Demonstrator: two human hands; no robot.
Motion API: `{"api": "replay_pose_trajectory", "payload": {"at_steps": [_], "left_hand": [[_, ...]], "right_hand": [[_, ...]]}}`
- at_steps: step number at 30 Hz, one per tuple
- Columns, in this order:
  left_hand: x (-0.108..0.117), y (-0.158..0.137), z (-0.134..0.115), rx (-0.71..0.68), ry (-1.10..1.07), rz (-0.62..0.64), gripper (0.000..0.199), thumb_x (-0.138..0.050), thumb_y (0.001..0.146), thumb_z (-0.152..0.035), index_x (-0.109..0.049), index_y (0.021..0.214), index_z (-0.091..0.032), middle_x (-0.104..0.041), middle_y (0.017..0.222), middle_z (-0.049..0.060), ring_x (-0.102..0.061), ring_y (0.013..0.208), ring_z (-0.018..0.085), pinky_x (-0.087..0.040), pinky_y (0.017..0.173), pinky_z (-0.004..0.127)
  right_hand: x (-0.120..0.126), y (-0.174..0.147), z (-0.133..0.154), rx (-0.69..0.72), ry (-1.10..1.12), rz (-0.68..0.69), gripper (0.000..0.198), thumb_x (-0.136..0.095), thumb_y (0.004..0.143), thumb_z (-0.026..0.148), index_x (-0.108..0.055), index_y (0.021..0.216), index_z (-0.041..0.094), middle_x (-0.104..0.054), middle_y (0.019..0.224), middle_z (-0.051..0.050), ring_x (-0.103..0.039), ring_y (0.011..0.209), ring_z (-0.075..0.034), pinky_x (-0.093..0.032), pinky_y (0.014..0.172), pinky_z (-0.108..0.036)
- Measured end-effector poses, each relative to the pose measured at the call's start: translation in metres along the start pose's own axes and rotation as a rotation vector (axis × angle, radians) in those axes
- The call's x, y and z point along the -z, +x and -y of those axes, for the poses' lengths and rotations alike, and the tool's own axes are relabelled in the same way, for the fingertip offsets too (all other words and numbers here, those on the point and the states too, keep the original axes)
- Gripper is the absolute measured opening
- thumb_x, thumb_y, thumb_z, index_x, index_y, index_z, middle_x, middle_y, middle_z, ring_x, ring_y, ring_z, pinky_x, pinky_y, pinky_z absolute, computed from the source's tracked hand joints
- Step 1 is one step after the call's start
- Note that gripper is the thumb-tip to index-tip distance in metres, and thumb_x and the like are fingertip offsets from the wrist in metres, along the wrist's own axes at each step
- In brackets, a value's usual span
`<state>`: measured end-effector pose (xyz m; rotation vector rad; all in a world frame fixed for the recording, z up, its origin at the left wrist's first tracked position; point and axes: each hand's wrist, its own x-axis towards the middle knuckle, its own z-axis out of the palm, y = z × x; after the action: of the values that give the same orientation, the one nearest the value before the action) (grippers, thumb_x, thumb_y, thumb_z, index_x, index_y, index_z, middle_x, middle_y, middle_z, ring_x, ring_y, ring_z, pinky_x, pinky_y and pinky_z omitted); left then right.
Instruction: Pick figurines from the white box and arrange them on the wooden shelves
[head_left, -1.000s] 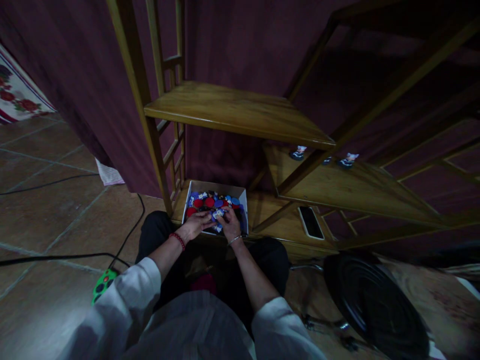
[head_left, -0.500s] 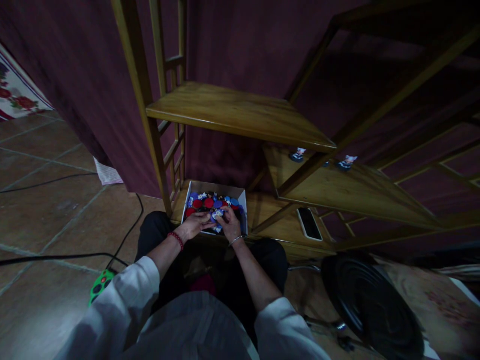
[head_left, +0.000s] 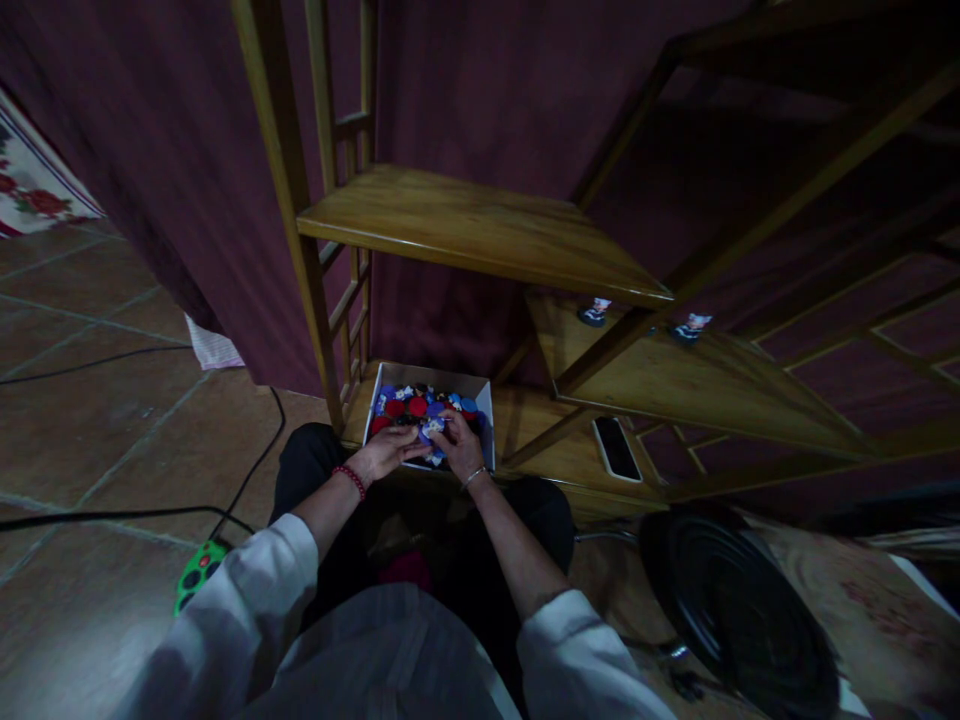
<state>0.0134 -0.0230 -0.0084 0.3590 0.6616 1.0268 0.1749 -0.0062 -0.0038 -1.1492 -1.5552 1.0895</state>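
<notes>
A white cardboard box [head_left: 486,400] stands on the lowest wooden shelf, filled with small figurines on red, blue and purple round bases. Over its front part, my left hand [head_left: 386,452] and my right hand [head_left: 463,445] both hold one small blue-and-white figurine [head_left: 432,430]. The fingertips of my left hand grip it from the left. From the right, the thumb and fingers of my right hand pinch it. Its finer details are too small to make out.
Two small figurines, a left one [head_left: 595,312] and a right one [head_left: 691,327], stand on a raised shelf [head_left: 720,375]. A phone [head_left: 617,448] lies on the lower shelf. A black round stool [head_left: 739,610] is at the right. A green controller-like object [head_left: 199,575] and cables are on the tiled floor.
Both hands keep hold of the figurine over the box; it has shifted and turned very slightly. The view has moved a little.
</notes>
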Motion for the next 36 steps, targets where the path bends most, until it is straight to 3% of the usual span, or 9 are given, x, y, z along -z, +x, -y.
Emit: {"api": "replay_pose_trajectory", "payload": {"at_steps": [10,19,28,36], "left_hand": [[-0.004,-0.004,0.0,-0.063,-0.038,-0.039,0.007,-0.065,0.071,-0.01,-0.065,0.077,-0.007,-0.067,0.083,0.008,-0.062,0.083,0.016,-0.043,0.094,0.041],[-0.007,-0.005,0.001,-0.092,-0.051,-0.083,0.007,-0.064,0.071,-0.006,-0.065,0.077,-0.009,-0.066,0.077,0.005,-0.062,0.077,0.013,-0.042,0.093,0.042],[-0.007,-0.003,0.003,-0.12,-0.066,-0.101,0.018,-0.062,0.071,-0.003,-0.064,0.087,-0.011,-0.066,0.086,0.005,-0.06,0.086,0.015,-0.041,0.094,0.042],[-0.009,-0.005,0.002,-0.143,-0.054,-0.115,0.018,-0.063,0.069,-0.002,-0.064,0.084,-0.012,-0.065,0.085,0.004,-0.06,0.087,0.014,-0.041,0.094,0.042]], "right_hand": [[-0.008,0.002,0.005,0.013,-0.091,-0.062,0.032,-0.059,0.069,0.029,-0.051,0.1,0.023,-0.065,0.083,0.0,-0.063,0.075,-0.016,-0.05,0.072,-0.03],[-0.014,0.0,0.001,0.073,-0.142,-0.136,0.033,-0.058,0.069,0.033,-0.051,0.1,0.023,-0.064,0.084,0.0,-0.061,0.074,-0.016,-0.049,0.072,-0.03],[-0.022,-0.001,0.003,0.021,-0.138,-0.207,0.032,-0.059,0.069,0.034,-0.05,0.097,0.022,-0.062,0.078,0.0,-0.059,0.067,-0.015,-0.048,0.066,-0.027],[-0.027,-0.003,0.003,0.021,-0.157,-0.269,0.033,-0.057,0.07,0.036,-0.05,0.099,0.021,-0.06,0.073,0.002,-0.057,0.063,-0.014,-0.047,0.062,-0.027]]}}
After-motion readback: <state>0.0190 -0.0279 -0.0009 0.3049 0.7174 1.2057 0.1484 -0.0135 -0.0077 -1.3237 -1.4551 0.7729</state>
